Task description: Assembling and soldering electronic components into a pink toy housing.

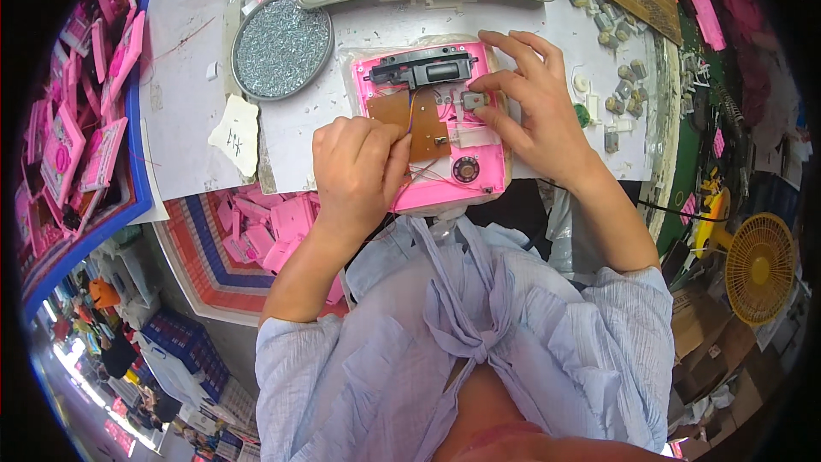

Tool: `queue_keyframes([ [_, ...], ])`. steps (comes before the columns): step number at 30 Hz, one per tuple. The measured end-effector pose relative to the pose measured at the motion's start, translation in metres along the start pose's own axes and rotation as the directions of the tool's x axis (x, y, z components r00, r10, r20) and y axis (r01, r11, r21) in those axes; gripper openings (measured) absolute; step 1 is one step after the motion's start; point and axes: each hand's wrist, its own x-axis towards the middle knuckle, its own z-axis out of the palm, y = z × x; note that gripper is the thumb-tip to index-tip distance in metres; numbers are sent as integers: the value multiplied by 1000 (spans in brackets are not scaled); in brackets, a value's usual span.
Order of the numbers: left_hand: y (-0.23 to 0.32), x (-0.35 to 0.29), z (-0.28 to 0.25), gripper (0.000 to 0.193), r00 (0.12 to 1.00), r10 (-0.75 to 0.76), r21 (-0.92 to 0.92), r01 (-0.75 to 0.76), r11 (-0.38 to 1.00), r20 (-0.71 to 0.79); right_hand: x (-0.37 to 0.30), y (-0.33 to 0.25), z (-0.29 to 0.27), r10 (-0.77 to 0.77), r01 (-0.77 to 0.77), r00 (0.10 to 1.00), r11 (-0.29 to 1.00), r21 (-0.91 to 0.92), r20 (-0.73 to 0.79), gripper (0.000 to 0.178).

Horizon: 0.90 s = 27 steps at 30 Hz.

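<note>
Pink open housing (490, 154), brown board (428, 130), round speaker (465, 170)

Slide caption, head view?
Left hand over a brown board, right hand at a small metal part, in an open pink casing.

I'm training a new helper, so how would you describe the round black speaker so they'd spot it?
On the white worktop, find the pink case between the person's left hand and right hand. In its near right part, beside the brown board, sits the speaker: a dark disc, unlike the squared-off board and the long black piece near the far edge.
</note>
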Motion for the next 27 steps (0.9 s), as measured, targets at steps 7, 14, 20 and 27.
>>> queue_keyframes([
  [7,-10,5,-8,24,993,115,49,-113,992,-18,10,-13,-13,-52,59,998,975,-215,36,21],
  [14,-23,12,-17,31,968,243,63,-247,967,65,43,-38,13,-296,296,955,947,-124,11,27],
  [20,-39,7,-30,36,928,350,88,-363,928,131,73,-37,23,-464,495,857,863,-103,225,23],
  [27,-25,-6,-37,29,994,86,-57,-90,994,-70,52,-17,12,-449,466,881,879,-100,152,19],
])
